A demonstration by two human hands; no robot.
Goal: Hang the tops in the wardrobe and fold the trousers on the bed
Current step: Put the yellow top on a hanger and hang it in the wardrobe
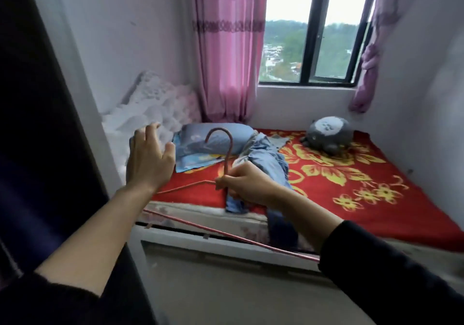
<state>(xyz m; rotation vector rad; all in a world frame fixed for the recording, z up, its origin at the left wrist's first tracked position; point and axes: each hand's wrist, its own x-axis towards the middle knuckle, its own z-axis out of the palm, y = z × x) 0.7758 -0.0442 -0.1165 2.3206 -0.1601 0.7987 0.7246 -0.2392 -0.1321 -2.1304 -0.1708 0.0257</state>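
My right hand (244, 186) grips a pink wire hanger (227, 148) at the base of its hook, held upright in front of the bed. Its long lower bar (226, 234) runs down towards my right sleeve. My left hand (149, 160) is raised beside it with fingers spread, holding nothing. Behind my right hand a crumpled pale-blue garment (266, 157) lies on the red flowered bedspread (364, 199) and hangs over the bed's front edge. A dark wardrobe panel (37, 136) fills the left side.
A blue pillow (216, 138) lies at the head of the bed by the white padded headboard (150, 106). A grey plush toy (326, 137) sits near the window wall. Pink curtains (226, 48) flank the window. Bare floor (226, 294) lies below the bed frame.
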